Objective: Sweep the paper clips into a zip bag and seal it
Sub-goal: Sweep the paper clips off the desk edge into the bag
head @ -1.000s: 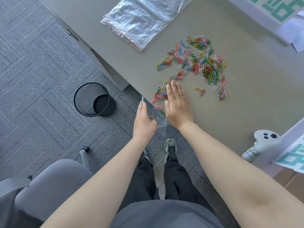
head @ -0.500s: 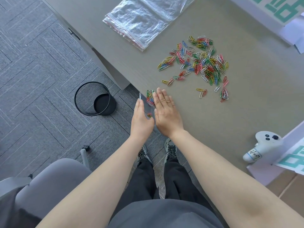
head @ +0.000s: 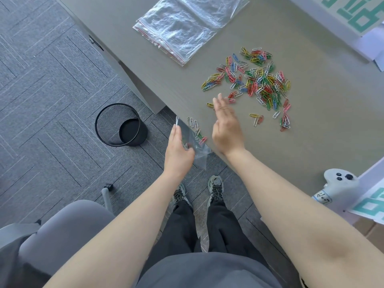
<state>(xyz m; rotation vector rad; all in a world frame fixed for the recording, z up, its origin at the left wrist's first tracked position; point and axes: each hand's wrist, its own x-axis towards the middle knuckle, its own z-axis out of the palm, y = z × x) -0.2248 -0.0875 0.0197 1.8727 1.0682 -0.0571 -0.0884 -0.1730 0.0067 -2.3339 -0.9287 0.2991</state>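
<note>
Fingers of the left hand (head: 177,151) pinch a clear plastic zip bag (head: 194,145) at the edge of the grey table (head: 311,142), with a few clips at its mouth. The right hand (head: 226,129) is flat with straight, blurred fingers, holding nothing, just before the big pile of coloured paper clips (head: 256,83) on the table.

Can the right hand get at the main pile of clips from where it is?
Probably yes: the right hand is open over the desk, with only bare surface between it and the paper clips.
</note>
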